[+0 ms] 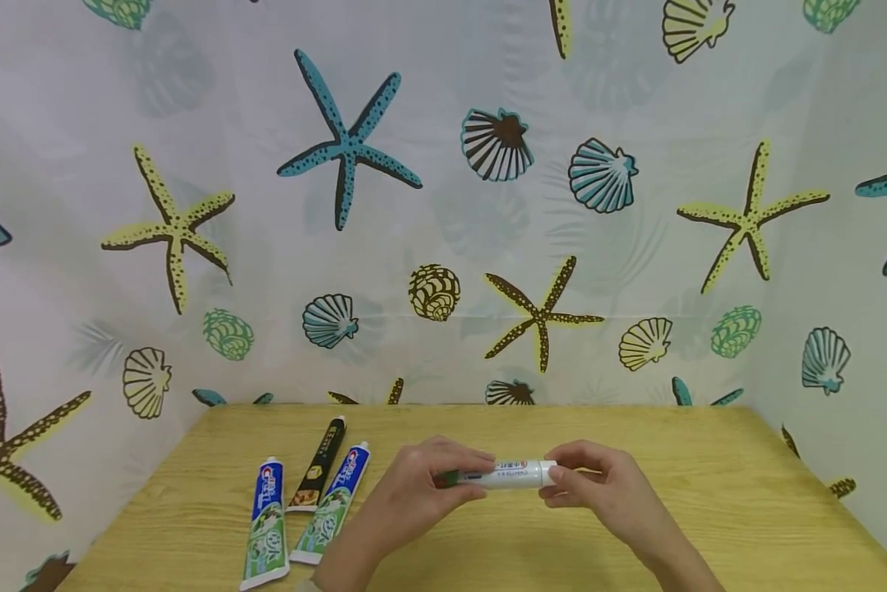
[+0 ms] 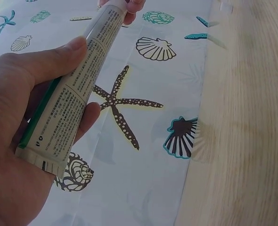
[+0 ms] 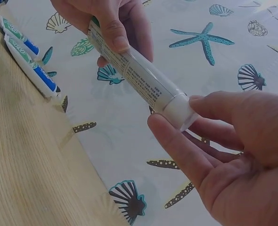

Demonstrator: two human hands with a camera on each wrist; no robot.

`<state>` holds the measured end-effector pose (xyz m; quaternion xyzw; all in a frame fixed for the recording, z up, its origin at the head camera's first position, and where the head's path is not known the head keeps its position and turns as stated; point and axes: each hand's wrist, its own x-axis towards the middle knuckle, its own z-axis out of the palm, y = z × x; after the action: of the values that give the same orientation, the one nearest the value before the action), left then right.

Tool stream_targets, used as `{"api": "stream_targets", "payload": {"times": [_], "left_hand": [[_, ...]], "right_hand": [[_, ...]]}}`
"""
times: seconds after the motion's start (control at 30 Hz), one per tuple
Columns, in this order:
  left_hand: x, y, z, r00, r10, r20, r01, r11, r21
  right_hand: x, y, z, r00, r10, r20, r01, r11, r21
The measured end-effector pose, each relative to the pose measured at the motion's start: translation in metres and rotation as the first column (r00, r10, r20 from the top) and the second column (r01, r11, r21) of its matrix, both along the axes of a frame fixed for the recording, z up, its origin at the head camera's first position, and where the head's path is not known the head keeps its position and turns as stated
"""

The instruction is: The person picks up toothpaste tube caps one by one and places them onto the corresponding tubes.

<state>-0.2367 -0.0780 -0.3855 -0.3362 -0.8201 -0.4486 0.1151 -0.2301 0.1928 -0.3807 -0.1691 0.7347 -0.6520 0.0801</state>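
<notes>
A white toothpaste tube with green at its tail [image 1: 513, 475] lies level in the air above the table, held between both hands. My left hand [image 1: 424, 485] grips its flat tail end; in the left wrist view the thumb [image 2: 75, 47] lies along one side of the printed tube [image 2: 77, 89]. At the other end, my right hand [image 1: 606, 485] pinches the white cap [image 3: 179, 110] between thumb and fingers. The cap sits on the tube. Printed small text covers the tube's back in both wrist views.
On the wooden table's [image 1: 635, 436] left side lie a black toothpaste tube [image 1: 323, 460] and two blue-and-green ones, the nearer left tube [image 1: 268, 526] and the tube beside it [image 1: 335, 501]. A curtain with starfish and shells [image 1: 443, 230] encloses the back and sides.
</notes>
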Motion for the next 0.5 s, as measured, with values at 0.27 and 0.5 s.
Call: {"api": "stream_targets", "payload": {"times": [0.27, 0.5], "left_hand": [[0.0002, -0.0002, -0.0005, 1.000, 0.001, 0.017, -0.001, 1.000, -0.014], [-0.0010, 0.0008, -0.0005, 1.000, 0.001, 0.012, 0.000, 1.000, -0.019]], "right_hand": [[-0.0008, -0.0011, -0.0006, 0.999, -0.032, -0.038, 0.035, 0.997, 0.067], [0.0000, -0.0024, 0.0003, 0.993, -0.044, -0.106, 0.058, 0.990, 0.127]]}}
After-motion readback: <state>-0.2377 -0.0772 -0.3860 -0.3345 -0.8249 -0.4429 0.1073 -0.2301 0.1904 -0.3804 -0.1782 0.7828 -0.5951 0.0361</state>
